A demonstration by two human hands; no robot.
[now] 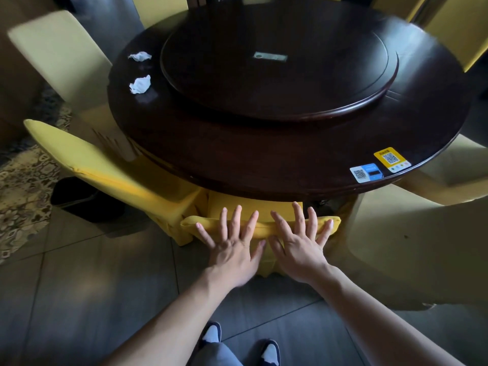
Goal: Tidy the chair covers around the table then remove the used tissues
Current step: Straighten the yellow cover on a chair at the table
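The round dark wooden worktop (264, 159) carries two crumpled white used tissues (140, 84) at its far left edge. Tucked under its near edge, the yellow fabric chair cover (261, 207) bunches along the chair's top, where left hand (232, 249) and right hand (298, 247) press flat, each grip spread apart.

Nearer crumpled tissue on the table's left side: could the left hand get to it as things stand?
Probably yes. The left hand lies open on the yellow chair cover, holding nothing, and the table between it and the nearer tissue is bare, though it would take a long lean.
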